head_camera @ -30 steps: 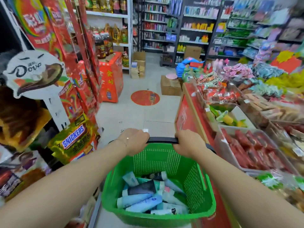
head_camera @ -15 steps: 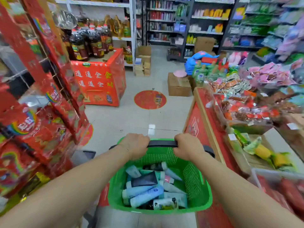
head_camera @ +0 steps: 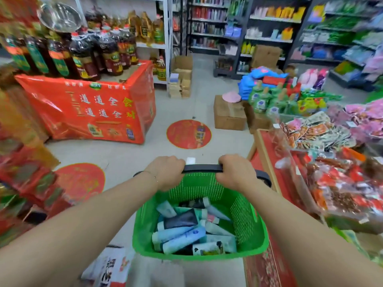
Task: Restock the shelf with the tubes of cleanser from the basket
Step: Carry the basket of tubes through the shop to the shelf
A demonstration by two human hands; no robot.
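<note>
Both hands grip the black handle (head_camera: 202, 168) of a green basket (head_camera: 246, 214): the left hand (head_camera: 166, 171) and the right hand (head_camera: 235, 172) each have the fingers curled around it. The tubes (head_camera: 182, 235) lie piled inside the basket, their labels too small to read. A red display stand (head_camera: 93, 112) with large Chinese characters carries dark bottles (head_camera: 83, 54). Shelves (head_camera: 269, 27) stand far behind.

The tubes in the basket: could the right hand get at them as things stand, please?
Likely yes, once freed: the right hand grips the handle just above, and the tubes lie uncovered in the open basket.
</note>
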